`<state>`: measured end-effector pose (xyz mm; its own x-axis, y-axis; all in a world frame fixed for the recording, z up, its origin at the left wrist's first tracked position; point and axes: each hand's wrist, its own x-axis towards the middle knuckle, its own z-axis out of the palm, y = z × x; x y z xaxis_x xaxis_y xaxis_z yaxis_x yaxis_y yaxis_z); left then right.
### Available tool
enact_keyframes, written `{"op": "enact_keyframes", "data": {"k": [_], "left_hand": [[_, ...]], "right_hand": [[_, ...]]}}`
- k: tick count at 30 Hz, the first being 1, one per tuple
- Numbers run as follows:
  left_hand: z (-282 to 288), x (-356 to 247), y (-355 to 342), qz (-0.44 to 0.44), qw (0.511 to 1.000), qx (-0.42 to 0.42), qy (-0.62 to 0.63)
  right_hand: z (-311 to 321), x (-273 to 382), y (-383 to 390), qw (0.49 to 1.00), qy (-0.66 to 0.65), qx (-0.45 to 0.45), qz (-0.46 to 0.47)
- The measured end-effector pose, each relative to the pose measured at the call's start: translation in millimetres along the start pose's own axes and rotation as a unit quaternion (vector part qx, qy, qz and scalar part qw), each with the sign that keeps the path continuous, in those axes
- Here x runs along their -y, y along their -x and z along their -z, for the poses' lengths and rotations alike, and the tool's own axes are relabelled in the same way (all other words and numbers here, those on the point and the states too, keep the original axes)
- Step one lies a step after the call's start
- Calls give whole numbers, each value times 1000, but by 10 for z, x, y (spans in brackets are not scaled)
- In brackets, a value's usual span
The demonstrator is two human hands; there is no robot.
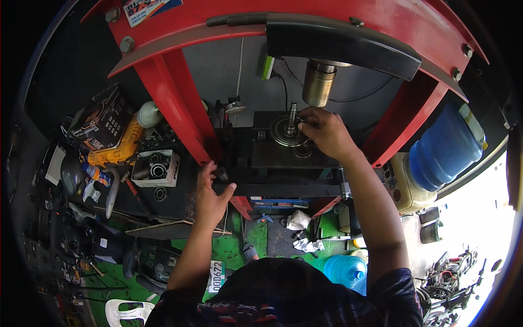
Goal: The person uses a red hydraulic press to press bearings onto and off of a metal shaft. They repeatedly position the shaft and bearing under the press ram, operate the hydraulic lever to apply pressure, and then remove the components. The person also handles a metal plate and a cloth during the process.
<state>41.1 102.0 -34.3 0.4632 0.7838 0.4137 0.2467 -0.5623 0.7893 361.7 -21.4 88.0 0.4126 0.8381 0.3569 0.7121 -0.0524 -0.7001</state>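
Observation:
A slim stepped metal shaft (293,115) stands upright through a round metal disc (280,133) on the dark press plate (264,155). My right hand (327,133) comes in from the right, thumb and forefinger closed together right beside the shaft's lower part. What lies between those fingertips is too small to make out. Just up and to the right of the shaft hangs the press's cylindrical ram (318,84), apart from it. My left hand (212,193) rests by the foot of the red left upright, thumb and fingers spread around a dark round part (222,174).
Red press uprights (182,103) flank the work, under a red crossbeam (234,13). Left, a bench carries a box of bearings (157,169), a hammer (131,188) and a yellow case (117,144). A blue water jug (444,147) stands right; another (346,270) is on the green floor.

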Motion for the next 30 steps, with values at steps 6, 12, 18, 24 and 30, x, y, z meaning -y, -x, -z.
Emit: {"op": "enact_keyframes", "data": {"k": [6,12,18,24,30], "left_hand": [[-36,243,-29,21,997,4,-70],[-59,189,-134,11,993,-1,-119],[58,30,-110,9,998,-37,-47],[-53,-1155,-323,-99,988,58,108],[-433,-1626,-619,-49,960,142,235]], "right_hand": [[-17,30,39,1000,13,-5,20],[-81,-63,58,998,-24,-38,45],[116,127,326,996,11,-85,-3],[22,508,855,995,-91,14,34],[-78,494,902,978,-204,13,48]]}}
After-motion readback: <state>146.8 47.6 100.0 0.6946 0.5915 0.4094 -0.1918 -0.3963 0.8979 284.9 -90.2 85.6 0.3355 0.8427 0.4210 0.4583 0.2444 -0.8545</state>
